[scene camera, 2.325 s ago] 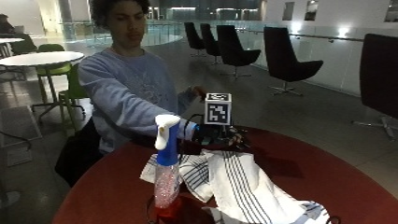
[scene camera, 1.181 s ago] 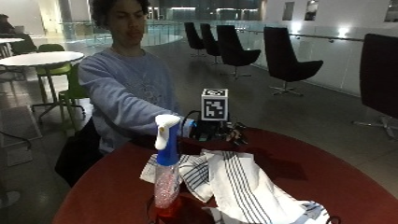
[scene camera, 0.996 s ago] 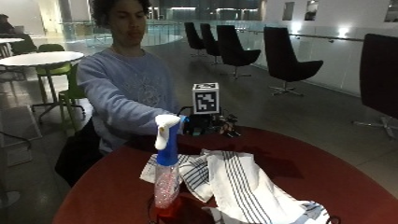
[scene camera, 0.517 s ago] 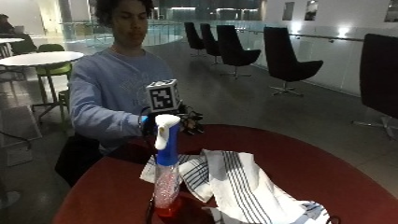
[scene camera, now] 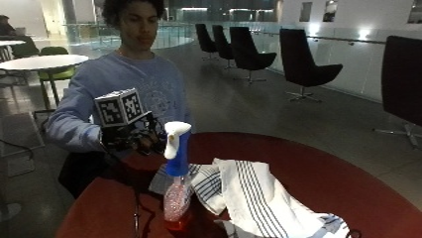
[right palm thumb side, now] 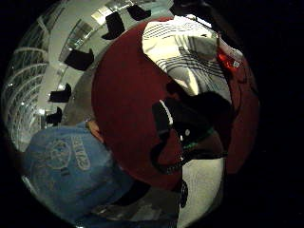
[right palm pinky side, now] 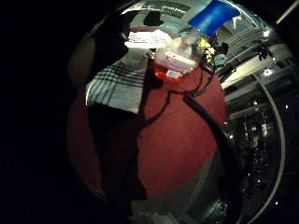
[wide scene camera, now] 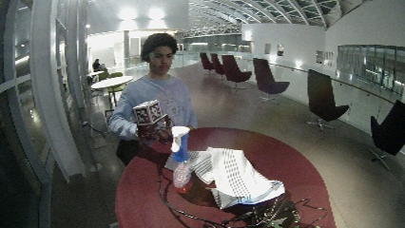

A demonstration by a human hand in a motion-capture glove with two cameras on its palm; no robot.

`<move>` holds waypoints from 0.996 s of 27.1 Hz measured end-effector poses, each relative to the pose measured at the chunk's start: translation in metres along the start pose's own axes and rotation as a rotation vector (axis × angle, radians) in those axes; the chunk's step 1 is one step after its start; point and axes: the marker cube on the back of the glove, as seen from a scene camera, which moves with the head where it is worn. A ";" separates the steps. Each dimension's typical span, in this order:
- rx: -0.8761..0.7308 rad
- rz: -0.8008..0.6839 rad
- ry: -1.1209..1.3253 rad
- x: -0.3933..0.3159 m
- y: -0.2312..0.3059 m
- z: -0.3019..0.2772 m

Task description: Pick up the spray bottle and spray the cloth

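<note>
The spray bottle (scene camera: 177, 184) stands upright near the left side of the round red table (scene camera: 330, 173). It has a white trigger head, a blue collar and a clear body with red liquid at the bottom. Beside it on the right lies the white cloth (scene camera: 254, 198) with dark stripes, crumpled. My gloved right hand (scene camera: 135, 140) hovers over the table's far left edge, just behind and left of the bottle's head. It touches nothing and its fingers are loosely curled. The little finger side palm view looks at the bottle (right palm pinky side: 180, 56) and the cloth (right palm pinky side: 119, 84) from close by.
A black cable (scene camera: 135, 208) runs over the table left of the bottle, and more cables (wide scene camera: 253, 216) lie tangled at the near edge. Black chairs (scene camera: 303, 64) stand on the floor behind. A white round table (scene camera: 43, 62) stands at the back left.
My hand has travelled from behind the cloth leftward past the bottle's head and a little lower, ending beside the bottle. Bottle and cloth have not moved.
</note>
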 end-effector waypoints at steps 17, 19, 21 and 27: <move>0.317 0.417 -0.986 0.057 -0.028 0.003; 0.363 0.457 -1.060 0.063 -0.030 0.007; 0.399 0.479 -1.104 0.068 -0.030 0.012; 0.424 0.540 -1.138 0.074 -0.031 0.024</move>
